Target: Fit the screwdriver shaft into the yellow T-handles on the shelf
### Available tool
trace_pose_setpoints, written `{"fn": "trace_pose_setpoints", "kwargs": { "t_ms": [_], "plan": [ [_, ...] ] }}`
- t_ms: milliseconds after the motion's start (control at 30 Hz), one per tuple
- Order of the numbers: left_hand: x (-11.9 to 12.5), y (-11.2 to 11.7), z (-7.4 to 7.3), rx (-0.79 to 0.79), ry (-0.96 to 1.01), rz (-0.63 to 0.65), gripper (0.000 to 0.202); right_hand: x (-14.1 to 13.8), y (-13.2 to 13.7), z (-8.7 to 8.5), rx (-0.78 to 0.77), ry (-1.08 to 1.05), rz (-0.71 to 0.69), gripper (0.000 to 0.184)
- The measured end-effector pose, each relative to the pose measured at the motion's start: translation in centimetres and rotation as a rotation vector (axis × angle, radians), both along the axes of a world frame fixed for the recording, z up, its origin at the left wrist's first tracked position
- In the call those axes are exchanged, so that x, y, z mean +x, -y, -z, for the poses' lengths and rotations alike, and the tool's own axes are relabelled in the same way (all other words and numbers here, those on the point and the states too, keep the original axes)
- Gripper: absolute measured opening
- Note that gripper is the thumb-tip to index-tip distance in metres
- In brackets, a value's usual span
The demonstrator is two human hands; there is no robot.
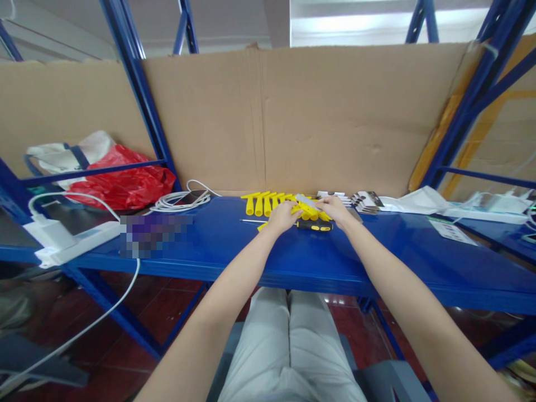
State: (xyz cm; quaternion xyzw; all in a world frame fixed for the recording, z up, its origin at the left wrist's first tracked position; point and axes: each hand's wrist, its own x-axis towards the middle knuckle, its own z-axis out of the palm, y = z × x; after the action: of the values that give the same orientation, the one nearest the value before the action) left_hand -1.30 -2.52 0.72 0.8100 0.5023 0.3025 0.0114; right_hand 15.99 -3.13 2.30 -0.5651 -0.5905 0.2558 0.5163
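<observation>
Both my hands reach to the back of a blue metal shelf (pixel 377 257). My left hand (pixel 283 215) is curled over yellow plastic handles. My right hand (pixel 336 210) is closed beside it, and the two hands hold a yellow piece with a grey part (pixel 308 205) between them. A row of several yellow handles (pixel 263 202) lies at the left of my hands, against the cardboard. A yellow and black screwdriver (pixel 312 225) lies on the shelf just under my hands, its thin shaft pointing left.
A cardboard sheet (pixel 314 117) backs the shelf. Small stacked dark and white packs (pixel 366 201) and white bags (pixel 414 200) lie right of my hands. A coiled white cable (pixel 180 200), a white power strip (pixel 71 241) and a red bag (pixel 125 178) are on the left.
</observation>
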Motion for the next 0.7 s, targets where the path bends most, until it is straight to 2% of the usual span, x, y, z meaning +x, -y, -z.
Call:
{"fn": "trace_pose_setpoints", "kwargs": {
  "t_ms": [700],
  "plan": [
    [-0.12, -0.37, 0.26, 0.015, -0.024, 0.008, 0.034, -0.42, 0.01, 0.53, -0.042, 0.104, 0.038, 0.024]
  ]
}}
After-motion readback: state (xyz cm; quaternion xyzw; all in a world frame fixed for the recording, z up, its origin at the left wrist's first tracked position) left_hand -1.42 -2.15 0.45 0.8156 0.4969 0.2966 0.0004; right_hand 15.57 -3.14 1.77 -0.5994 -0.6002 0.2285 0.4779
